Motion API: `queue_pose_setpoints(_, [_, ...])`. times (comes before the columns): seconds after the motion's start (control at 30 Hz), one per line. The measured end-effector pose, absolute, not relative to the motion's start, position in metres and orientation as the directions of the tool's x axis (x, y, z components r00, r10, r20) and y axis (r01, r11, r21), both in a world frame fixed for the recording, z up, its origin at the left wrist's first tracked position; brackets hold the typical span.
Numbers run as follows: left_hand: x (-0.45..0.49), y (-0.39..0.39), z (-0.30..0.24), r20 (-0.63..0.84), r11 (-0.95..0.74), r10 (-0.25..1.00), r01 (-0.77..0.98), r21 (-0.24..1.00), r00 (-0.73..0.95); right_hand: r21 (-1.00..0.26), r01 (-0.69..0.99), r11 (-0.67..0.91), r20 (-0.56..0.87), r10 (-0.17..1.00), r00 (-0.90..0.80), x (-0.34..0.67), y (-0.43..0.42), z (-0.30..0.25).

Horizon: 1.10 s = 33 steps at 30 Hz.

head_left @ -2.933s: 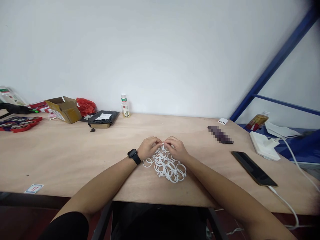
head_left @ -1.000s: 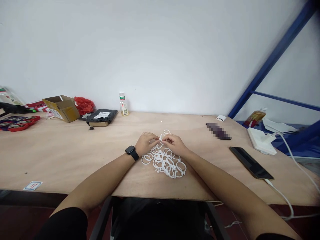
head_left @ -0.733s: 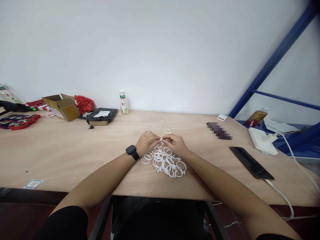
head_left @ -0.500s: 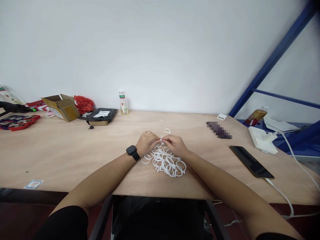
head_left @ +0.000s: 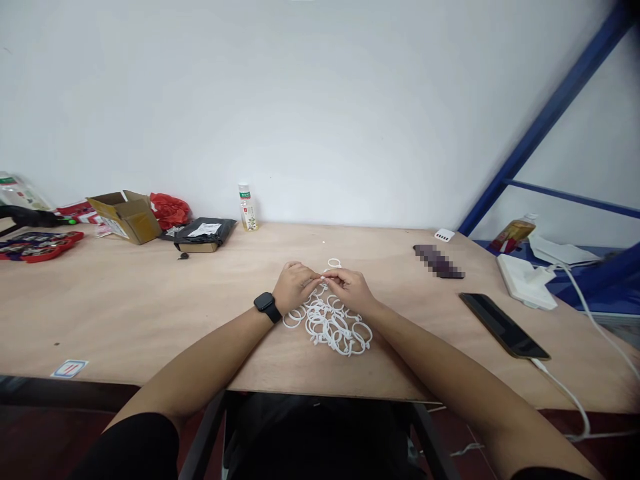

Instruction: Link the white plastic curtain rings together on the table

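Observation:
A heap of white plastic rings (head_left: 331, 325) lies on the wooden table (head_left: 150, 307) right in front of me. My left hand (head_left: 294, 285), with a black watch on its wrist, and my right hand (head_left: 351, 288) meet at the far edge of the heap. Both have their fingers pinched together on one white ring (head_left: 323, 278) between them. A single loose ring (head_left: 335, 263) lies just beyond my hands.
A black phone (head_left: 503, 326) on a white cable lies at the right, with a white charger block (head_left: 526, 283) behind it. A small bottle (head_left: 247, 208), a black parcel (head_left: 203, 235), an open cardboard box (head_left: 126, 216) and a red bag (head_left: 170, 209) stand along the wall.
A loose ring now lies beyond my hands; it was not there 2.9 s ago. My hands stay pinched together at the heap's far edge with only small finger movements.

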<state>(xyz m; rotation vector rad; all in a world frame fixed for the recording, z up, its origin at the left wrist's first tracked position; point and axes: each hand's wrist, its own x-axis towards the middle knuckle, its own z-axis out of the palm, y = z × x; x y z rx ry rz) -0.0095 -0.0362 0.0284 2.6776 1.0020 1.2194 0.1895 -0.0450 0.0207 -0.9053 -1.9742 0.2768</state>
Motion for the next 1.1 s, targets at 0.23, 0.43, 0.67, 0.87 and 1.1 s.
queue_pose_setpoints(0.23, [-0.020,-0.020,0.020,0.526,-0.692,0.705,0.626,0.360,0.476,-0.352,0.707,0.613,0.682,0.685,-0.254,0.222,-0.015,0.017])
queue_pose_setpoints(0.43, [-0.025,-0.013,0.016,0.464,-0.654,0.748,0.642,0.400,0.474,-0.408,0.799,0.443,0.545,0.820,-0.176,0.247,0.001,0.013])
queue_pose_setpoints(0.67, [-0.023,-0.013,0.013,0.383,-0.665,0.745,0.653,0.363,0.546,-0.376,0.734,0.566,0.439,0.806,-0.397,0.230,-0.008,0.009])
queue_pose_setpoints(0.87, [-0.022,-0.012,0.011,0.349,-0.714,0.700,0.600,0.359,0.624,-0.404,0.624,0.669,0.321,0.743,-0.588,0.223,-0.013,0.008])
queue_pose_setpoints(1.1, [-0.021,-0.013,0.013,0.357,-0.741,0.671,0.569,0.357,0.650,-0.421,0.616,0.666,0.283,0.742,-0.608,0.217,-0.014,0.006])
